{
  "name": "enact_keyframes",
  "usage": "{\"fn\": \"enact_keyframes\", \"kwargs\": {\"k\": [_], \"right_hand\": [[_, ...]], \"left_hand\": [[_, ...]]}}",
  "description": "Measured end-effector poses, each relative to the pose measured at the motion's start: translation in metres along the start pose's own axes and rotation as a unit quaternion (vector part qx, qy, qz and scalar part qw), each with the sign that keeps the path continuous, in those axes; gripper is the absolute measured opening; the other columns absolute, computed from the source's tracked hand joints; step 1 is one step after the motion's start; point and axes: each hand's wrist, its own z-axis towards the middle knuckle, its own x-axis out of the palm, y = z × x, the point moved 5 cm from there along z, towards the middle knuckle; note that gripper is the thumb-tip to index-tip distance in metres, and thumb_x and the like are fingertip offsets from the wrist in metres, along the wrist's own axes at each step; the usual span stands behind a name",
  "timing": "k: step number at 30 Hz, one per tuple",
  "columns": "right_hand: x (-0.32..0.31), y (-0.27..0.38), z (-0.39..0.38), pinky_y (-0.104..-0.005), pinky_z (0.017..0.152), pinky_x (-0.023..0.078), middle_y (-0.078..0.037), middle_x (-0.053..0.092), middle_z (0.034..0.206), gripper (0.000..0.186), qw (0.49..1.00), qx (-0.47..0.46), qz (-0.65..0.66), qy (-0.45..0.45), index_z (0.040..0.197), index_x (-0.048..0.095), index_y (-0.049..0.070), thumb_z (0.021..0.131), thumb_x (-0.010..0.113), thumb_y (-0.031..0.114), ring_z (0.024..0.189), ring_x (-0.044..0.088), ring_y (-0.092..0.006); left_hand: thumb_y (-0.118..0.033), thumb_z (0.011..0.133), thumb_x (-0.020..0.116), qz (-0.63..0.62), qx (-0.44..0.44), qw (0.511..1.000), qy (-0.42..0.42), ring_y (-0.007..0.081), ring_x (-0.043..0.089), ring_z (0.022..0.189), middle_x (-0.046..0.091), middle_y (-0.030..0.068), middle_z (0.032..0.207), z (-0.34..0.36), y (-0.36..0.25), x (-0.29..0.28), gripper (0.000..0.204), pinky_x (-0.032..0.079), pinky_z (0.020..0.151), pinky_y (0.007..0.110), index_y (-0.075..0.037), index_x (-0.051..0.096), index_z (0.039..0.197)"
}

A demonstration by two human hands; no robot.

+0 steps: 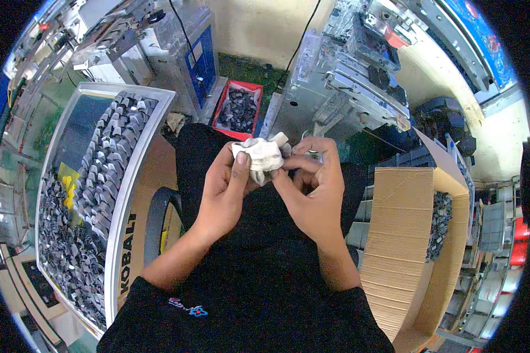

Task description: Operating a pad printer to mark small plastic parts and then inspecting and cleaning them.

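A crumpled white cloth (259, 156) with grey smudges is bunched up in front of my lap. My left hand (222, 191) is closed round its left side, the thumb pressed on top. At the cloth's right edge, my right hand (315, 194) has its fingers curled in, with the thumb tip against the fabric. A bit of grey shows by the right fingertips, but whether it is a small part or a cloth fold I cannot make out. To my left, a pale-framed tray (125, 235) carries rows of curved dark grey pieces (109, 159) beside a loose heap of them.
A red bin (257, 112) of small dark parts stands on the floor ahead. On the right is an open cardboard box (397, 235) with dark pieces inside. Metal machines (347, 82) rise ahead right, and a grey cabinet with a blue panel (201, 65) ahead left.
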Motion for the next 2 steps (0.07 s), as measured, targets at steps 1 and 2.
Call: {"fn": "enact_keyframes", "kwargs": {"k": [1,2], "right_hand": [[-0.0012,-0.0031,0.0013,-0.0198,0.051,0.043,-0.008,0.072,0.094,0.039,1.000,0.001,0.003,-0.010,0.112,0.048,0.008,0.083,0.073,0.001,0.063,0.062,-0.0059],[-0.0030,-0.0069,0.0027,-0.0204,0.052,0.044,-0.009,0.071,0.102,0.041,1.000,0.010,-0.010,-0.014,0.113,0.047,0.008,0.083,0.074,0.002,0.069,0.064,-0.0064]], "left_hand": [[-0.029,0.109,0.041,-0.006,-0.015,1.000,0.004,0.0134,0.061,0.111,0.062,0.0086,0.121,0.0000,0.0010,-0.0006,0.035,0.053,0.095,0.032,-0.001,0.048,0.128],[-0.029,0.109,0.041,-0.006,-0.010,1.000,0.008,0.0134,0.061,0.111,0.062,0.0086,0.121,0.0001,0.0008,0.0000,0.035,0.053,0.095,0.032,-0.001,0.048,0.128]]}}
